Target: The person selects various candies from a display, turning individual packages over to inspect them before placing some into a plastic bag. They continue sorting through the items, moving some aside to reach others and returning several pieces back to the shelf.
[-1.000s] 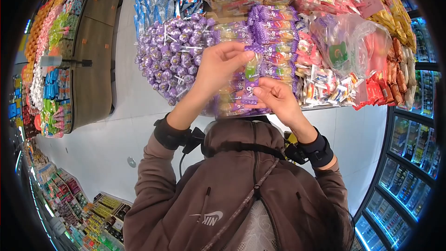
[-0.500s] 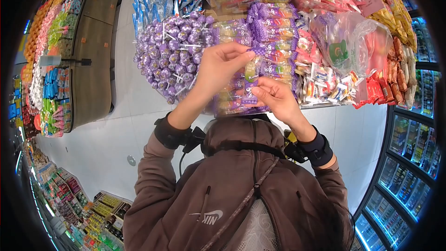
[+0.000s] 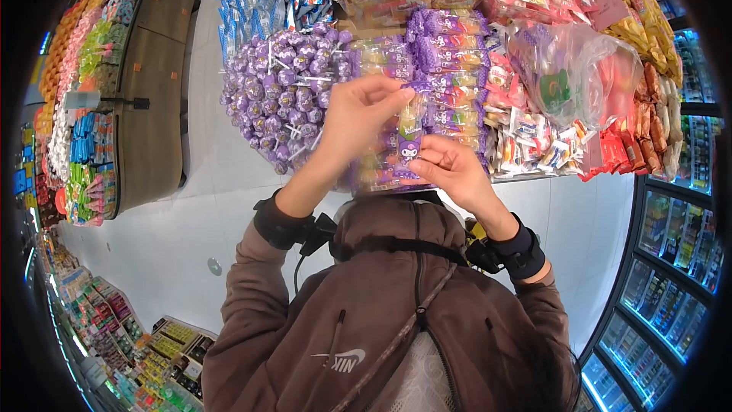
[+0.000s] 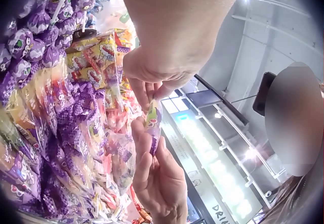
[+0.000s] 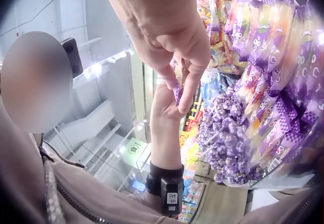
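Observation:
Between my two hands is a slim candy packet [image 3: 409, 128], clear in the middle with purple ends and a white cartoon face low on it. My left hand [image 3: 360, 116] pinches its upper end between thumb and fingers. Thumb and fingertips of my right hand [image 3: 455, 171] pinch the lower end at its right edge. From the left wrist, the packet [image 4: 153, 123] spans the two hands, showing green and purple print. In the right wrist view only its purple end [image 5: 177, 93] shows, the rest hidden by fingers. Similar purple packets [image 3: 457, 69] are stacked in rows beneath and behind.
A heap of purple-wrapped lollipops [image 3: 278, 95] lies to the left of the packets. On the right are white-and-red wrapped sweets [image 3: 560, 145] and a clear plastic bag [image 3: 568, 69]. Blue packets [image 3: 252, 0] lie at the back left. A wooden display cabinet [image 3: 156, 76] stands farther left.
My right hand has shifted slightly down and right along the packet, uncovering more of the cartoon face. The left hand keeps its pinch and has dropped very slightly.

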Demonstrator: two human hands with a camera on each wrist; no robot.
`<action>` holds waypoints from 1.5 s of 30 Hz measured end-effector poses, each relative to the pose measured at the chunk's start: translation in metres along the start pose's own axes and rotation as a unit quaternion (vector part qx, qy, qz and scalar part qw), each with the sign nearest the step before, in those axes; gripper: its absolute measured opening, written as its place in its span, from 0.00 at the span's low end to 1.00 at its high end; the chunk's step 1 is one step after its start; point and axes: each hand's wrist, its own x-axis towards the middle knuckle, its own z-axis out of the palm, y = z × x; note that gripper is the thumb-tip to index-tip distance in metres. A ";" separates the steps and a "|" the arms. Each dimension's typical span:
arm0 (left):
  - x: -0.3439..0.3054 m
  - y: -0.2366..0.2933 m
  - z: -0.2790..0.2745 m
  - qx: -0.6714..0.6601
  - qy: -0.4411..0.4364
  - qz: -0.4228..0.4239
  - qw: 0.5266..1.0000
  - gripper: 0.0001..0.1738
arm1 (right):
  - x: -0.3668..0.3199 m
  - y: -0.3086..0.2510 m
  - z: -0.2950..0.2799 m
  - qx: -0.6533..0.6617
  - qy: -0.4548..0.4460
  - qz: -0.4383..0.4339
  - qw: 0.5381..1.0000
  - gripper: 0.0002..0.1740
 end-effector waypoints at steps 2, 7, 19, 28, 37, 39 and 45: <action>-0.001 0.002 0.000 -0.006 0.004 -0.008 1.000 0.05 | 0.000 -0.001 0.001 0.010 0.004 0.005 1.000 0.17; -0.003 0.002 -0.001 -0.032 -0.012 -0.015 0.999 0.05 | -0.003 -0.001 -0.001 -0.001 0.006 0.001 1.000 0.18; -0.008 0.003 0.000 -0.054 -0.004 -0.019 0.998 0.07 | -0.004 0.004 0.000 -0.007 0.026 0.020 0.999 0.19; -0.010 0.002 0.000 -0.049 -0.001 -0.021 0.999 0.07 | -0.006 0.004 -0.002 -0.004 0.003 0.007 1.000 0.10; -0.009 -0.001 0.000 -0.146 -0.048 0.016 0.988 0.10 | -0.006 0.003 -0.003 -0.027 0.014 -0.056 0.998 0.09; -0.011 0.008 0.006 -0.283 -0.084 -0.027 0.955 0.14 | -0.005 -0.009 -0.004 -0.009 -0.060 -0.025 0.998 0.11; -0.013 0.004 0.006 -0.299 -0.155 -0.027 0.941 0.15 | -0.006 -0.010 -0.001 0.190 -0.158 0.040 0.968 0.16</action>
